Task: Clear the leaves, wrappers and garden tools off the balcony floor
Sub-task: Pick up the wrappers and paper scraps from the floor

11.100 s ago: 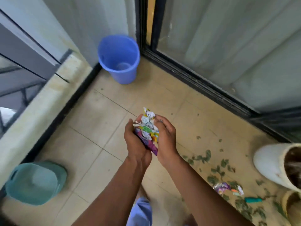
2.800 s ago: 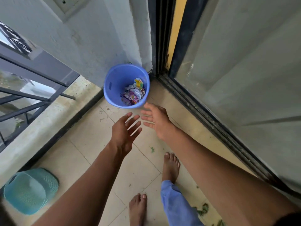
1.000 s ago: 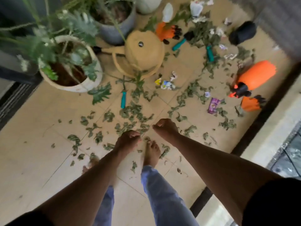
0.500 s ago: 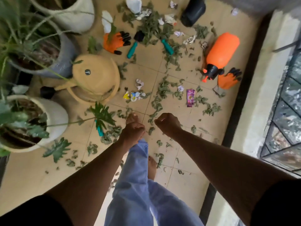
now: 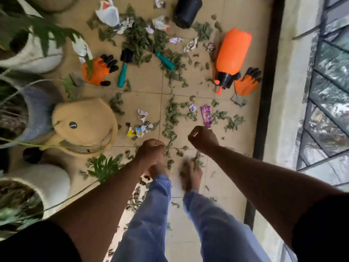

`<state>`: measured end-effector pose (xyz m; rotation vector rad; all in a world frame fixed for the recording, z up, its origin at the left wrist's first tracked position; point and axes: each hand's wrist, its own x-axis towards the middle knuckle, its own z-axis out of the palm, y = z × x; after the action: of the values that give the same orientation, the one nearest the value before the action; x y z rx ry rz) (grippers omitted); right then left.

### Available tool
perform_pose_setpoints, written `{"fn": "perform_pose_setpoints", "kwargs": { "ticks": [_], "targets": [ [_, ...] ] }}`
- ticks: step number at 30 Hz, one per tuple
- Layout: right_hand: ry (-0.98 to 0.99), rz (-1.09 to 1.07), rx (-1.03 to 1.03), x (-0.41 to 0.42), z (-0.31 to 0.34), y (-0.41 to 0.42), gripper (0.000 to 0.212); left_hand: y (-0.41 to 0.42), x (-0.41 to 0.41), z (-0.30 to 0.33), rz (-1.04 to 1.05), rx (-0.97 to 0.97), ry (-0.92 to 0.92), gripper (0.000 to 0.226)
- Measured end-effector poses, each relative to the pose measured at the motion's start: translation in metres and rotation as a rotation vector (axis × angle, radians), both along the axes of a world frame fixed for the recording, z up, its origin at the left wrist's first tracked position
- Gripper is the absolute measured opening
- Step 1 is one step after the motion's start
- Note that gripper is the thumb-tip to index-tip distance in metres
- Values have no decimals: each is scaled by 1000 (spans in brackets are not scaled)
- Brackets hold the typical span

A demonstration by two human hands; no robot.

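Green leaves (image 5: 172,114) lie scattered across the tan tiled floor. Among them are a pink wrapper (image 5: 206,116), crumpled wrappers (image 5: 140,130) and white scraps (image 5: 159,23). Garden tools lie further off: a teal-handled trowel (image 5: 123,69), a teal handle (image 5: 165,61), an orange sprayer bottle (image 5: 231,57) and two orange gloves (image 5: 98,69) (image 5: 246,84). My left hand (image 5: 151,151) and my right hand (image 5: 202,138) hang above the floor in front of my feet, both curled into fists and holding nothing.
A tan watering can (image 5: 83,125) lies on its side at the left, beside several potted plants (image 5: 35,52). A black pot (image 5: 186,11) lies tipped at the top. A low wall with a railing (image 5: 294,91) runs along the right.
I have stepped closer to the litter, so the wrappers and tools sit nearer. Both fists stay curled and have nothing in them, as half a second ago.
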<state>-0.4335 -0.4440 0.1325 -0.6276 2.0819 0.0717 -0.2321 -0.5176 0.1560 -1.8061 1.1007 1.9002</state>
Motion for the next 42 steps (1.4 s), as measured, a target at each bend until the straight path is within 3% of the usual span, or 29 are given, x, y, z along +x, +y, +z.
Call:
{"fn": "perform_pose_setpoints", "kwargs": {
  "ticks": [8,12,17,21,24,28,34,38,42],
  "targets": [
    [99,-125,9,-59,-101,21,22,4,-58,-85,16,75,23,16],
    [201,-292,3,-83,-164,39,28,15,-83,-138,58,131,35,17],
    [276,-396,37,-106,-228,45,70,29,-96,-181,27,163,8,24],
    [271,-361,-8,-123,-254,33,63,35,-103,-190,39,181,-25,30],
    [262,-339,-31,-139,-249,22,34,35,-108,-181,46,176,-39,30],
    [205,-337,-123,-147,-217,6,12,25,-119,-166,154,226,-28,39],
    [-50,150,-254,-109,-162,-11,11,5,-140,-163,568,280,55,56],
    [-221,-48,-349,-71,-148,-23,23,9,-151,-163,631,290,100,36],
    [-342,-226,-307,-63,-158,-33,22,11,-149,-171,799,230,108,33]
  ]
}}
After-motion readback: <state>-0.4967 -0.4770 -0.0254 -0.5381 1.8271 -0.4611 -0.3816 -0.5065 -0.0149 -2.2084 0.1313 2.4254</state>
